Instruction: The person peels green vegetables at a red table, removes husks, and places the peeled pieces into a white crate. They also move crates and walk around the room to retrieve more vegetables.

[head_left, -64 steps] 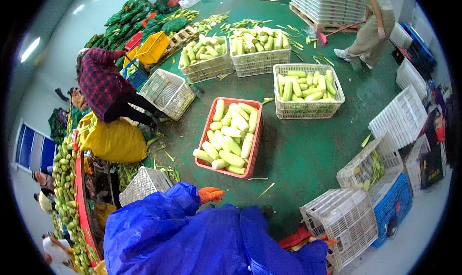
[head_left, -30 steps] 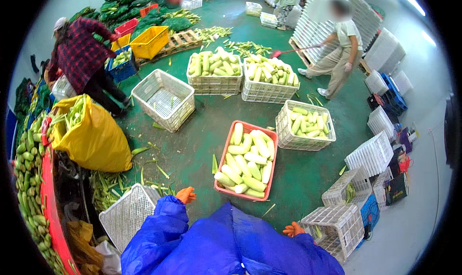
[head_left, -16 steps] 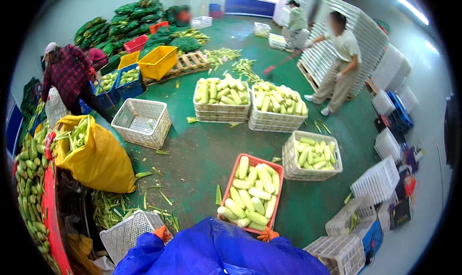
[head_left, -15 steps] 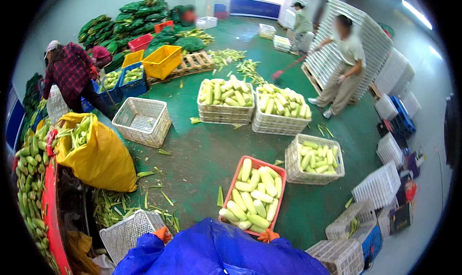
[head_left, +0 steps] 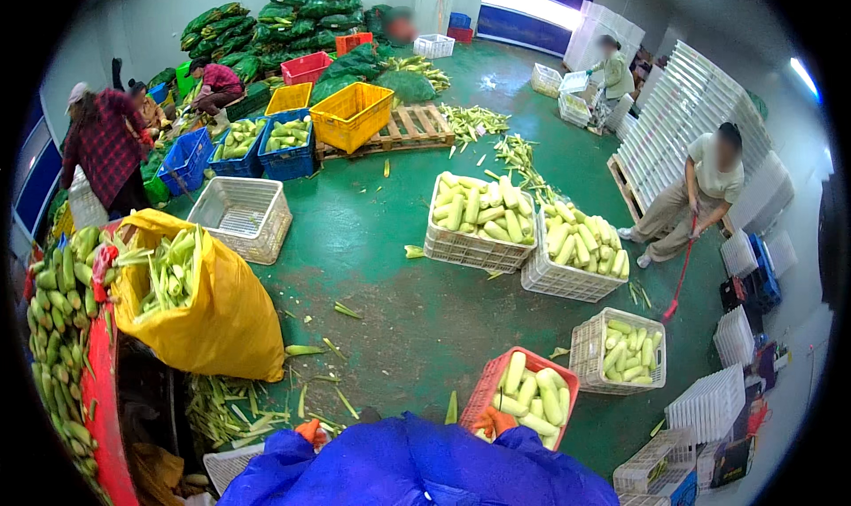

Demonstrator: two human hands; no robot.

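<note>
Green floor [head_left: 372,280] surrounds red plastic crate [head_left: 484,391]
Near corner hidden; orange-gloved left hand [head_left: 310,432], orange-gloved right hand [head_left: 495,421]: cannot tell either grip.

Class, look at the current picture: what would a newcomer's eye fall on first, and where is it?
A newcomer would probably notice the bulging yellow sack at left first, with pale green scraps showing at its mouth. The person's blue garment fills the bottom centre, the orange-gloved right hand at the near left of a red crate of pale green vegetables.
</note>
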